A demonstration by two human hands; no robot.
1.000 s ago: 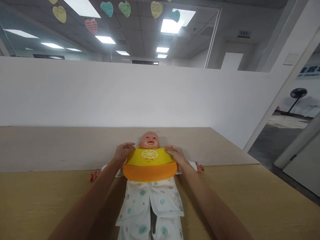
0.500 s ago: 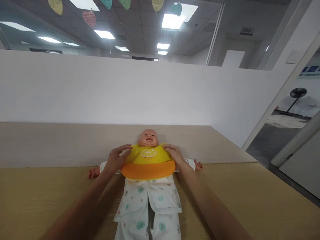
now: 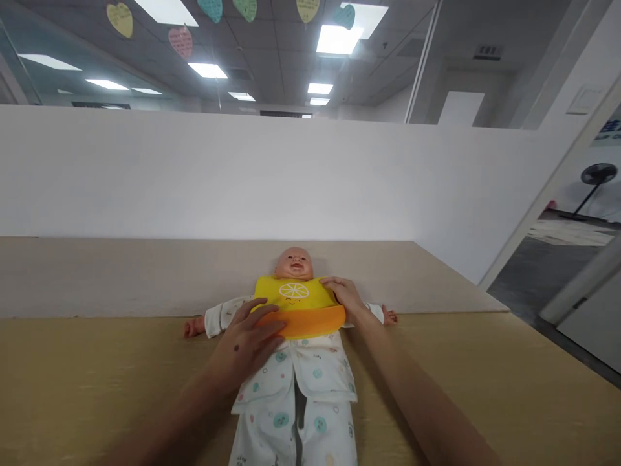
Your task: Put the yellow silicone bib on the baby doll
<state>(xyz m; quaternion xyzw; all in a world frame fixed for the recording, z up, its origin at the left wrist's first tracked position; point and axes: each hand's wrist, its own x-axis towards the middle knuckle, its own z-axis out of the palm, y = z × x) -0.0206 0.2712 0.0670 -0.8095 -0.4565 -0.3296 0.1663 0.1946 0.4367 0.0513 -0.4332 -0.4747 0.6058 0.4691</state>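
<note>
While right hand [image 3: 345, 294] still grips bib [image 3: 297, 304], left hand [image 3: 247, 343] now lower, flat, released

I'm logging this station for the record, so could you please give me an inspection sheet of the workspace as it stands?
Surface: tan wooden table, paler panel at the back.
Job's things: baby doll lying face up in a white printed suit; yellow and orange bib on its chest.
Clutter: nothing seen.
Hands: left hand lies flat, fingers spread, on the bib's lower left edge and the doll's suit; right hand touches the bib's upper right corner.
Cables: nothing seen.
Surroundings: white partition wall, paper hearts on the ceiling, standing fan far right.
</note>
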